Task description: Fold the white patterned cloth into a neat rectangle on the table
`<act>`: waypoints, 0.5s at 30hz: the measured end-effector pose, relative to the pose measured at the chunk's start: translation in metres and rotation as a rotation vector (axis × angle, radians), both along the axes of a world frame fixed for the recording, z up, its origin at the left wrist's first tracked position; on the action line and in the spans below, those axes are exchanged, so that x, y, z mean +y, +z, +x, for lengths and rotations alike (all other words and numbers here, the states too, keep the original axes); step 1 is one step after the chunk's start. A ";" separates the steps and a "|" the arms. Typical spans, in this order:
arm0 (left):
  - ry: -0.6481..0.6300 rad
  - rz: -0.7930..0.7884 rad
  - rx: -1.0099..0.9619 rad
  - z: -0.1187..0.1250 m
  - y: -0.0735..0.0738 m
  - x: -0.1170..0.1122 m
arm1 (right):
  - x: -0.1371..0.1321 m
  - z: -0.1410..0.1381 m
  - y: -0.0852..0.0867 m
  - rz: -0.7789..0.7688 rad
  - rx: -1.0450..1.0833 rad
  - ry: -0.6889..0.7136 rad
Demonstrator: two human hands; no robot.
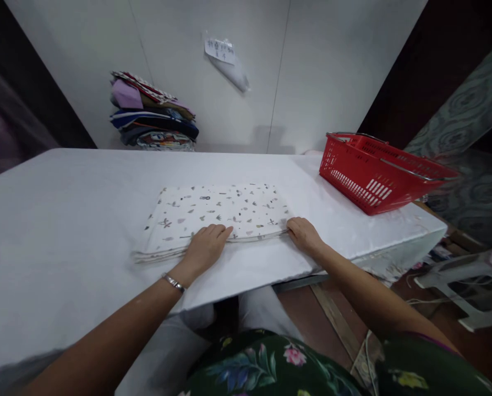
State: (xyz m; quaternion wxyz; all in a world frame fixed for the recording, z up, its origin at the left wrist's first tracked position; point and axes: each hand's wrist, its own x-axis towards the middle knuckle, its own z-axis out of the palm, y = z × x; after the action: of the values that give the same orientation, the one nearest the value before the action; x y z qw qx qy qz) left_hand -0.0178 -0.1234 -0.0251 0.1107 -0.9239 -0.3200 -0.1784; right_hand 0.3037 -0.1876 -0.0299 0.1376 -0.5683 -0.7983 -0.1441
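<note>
A folded white cloth with small grey and brown prints [217, 214] lies flat in the middle of a white-covered table [64, 220]. My left hand [207, 246] rests palm down on the cloth's near edge, fingers stretched out together. My right hand [304, 234] sits at the cloth's near right corner, its fingers curled at the folded edge. A metal bracelet circles my left wrist.
A red plastic basket [373, 173] with metal handles stands at the table's right end. A stack of folded colourful fabrics [153, 113] lies against the back wall at left. A paper note [220, 50] hangs on the wall. White plastic furniture [469, 286] stands on the floor at right.
</note>
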 end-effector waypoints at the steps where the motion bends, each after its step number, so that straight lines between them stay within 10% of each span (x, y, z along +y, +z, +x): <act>1: -0.014 -0.001 -0.007 0.003 0.001 0.000 | 0.001 -0.001 0.001 0.007 0.013 -0.020; 15: -0.076 -0.178 -0.032 0.038 0.007 0.011 | 0.006 0.004 0.003 -0.040 0.054 0.153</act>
State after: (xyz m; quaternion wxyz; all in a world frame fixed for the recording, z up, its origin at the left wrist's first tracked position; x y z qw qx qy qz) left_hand 0.0205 -0.1129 -0.0184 0.0164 -0.9386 -0.3010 -0.1680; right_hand 0.3073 -0.1813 -0.0264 0.1584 -0.5118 -0.8382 -0.1019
